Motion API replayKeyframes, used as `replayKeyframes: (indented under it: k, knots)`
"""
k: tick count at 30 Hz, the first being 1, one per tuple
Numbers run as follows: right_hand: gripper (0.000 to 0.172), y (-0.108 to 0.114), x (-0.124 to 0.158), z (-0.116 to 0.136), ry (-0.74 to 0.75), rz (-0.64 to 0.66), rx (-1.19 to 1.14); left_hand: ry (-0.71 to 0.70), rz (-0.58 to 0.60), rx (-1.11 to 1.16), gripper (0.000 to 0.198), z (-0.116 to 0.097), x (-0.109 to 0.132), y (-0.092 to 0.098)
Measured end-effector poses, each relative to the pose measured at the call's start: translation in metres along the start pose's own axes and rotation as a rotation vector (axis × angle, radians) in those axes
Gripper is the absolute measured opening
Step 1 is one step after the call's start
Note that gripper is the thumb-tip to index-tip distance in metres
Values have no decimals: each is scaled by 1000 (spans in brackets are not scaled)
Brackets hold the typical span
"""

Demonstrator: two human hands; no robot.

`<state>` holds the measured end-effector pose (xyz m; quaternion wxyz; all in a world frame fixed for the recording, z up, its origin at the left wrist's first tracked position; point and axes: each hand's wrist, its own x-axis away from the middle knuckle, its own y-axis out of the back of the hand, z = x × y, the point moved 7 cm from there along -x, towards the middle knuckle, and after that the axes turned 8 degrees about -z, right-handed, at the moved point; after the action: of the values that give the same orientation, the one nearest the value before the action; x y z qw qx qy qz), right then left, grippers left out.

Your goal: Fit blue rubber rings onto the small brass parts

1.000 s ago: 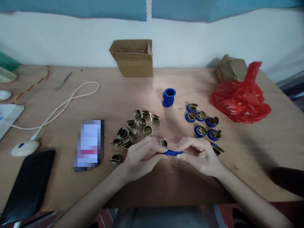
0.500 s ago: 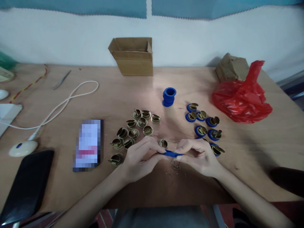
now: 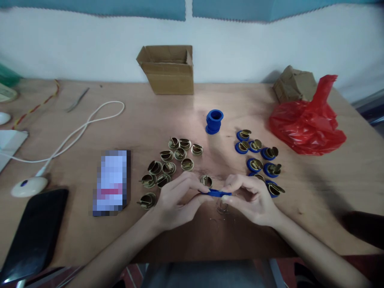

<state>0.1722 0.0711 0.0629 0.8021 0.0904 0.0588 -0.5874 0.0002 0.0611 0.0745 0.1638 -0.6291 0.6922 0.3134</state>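
Note:
Between both hands, above the front of the table, a thin blue ring-like piece (image 3: 215, 193) is held nearly edge-on. My left hand (image 3: 179, 200) pinches its left end between thumb and fingers. Its right end is gripped the same way by my right hand (image 3: 251, 199). Just behind the piece lies a round brass-coloured part with a raised flap (image 3: 206, 181). Thin wire rings (image 3: 222, 206) rest on the table below it. Several more brass parts (image 3: 180, 154) lie beyond my left hand. Past my right hand are several brass parts seated in blue rims (image 3: 255, 165).
A stack of blue rings (image 3: 214, 122) stands mid-table. An upright cardboard box (image 3: 174, 79) is against the wall. At right are a red plastic bag (image 3: 306, 128) and a brown paper package (image 3: 294, 84). A phone (image 3: 111, 182), black case (image 3: 36, 232) and white cable (image 3: 87, 124) lie left.
My right thumb and fingers have shifted very slightly on the blue piece. Both hands stay in nearly the same place, and the view has tilted a little.

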Motion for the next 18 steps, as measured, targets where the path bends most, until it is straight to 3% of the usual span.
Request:
replayKeyframes:
  k: [18]
  knots:
    - [22,2,-2,6,66,14,78,31,18,12,23,2,-2,3]
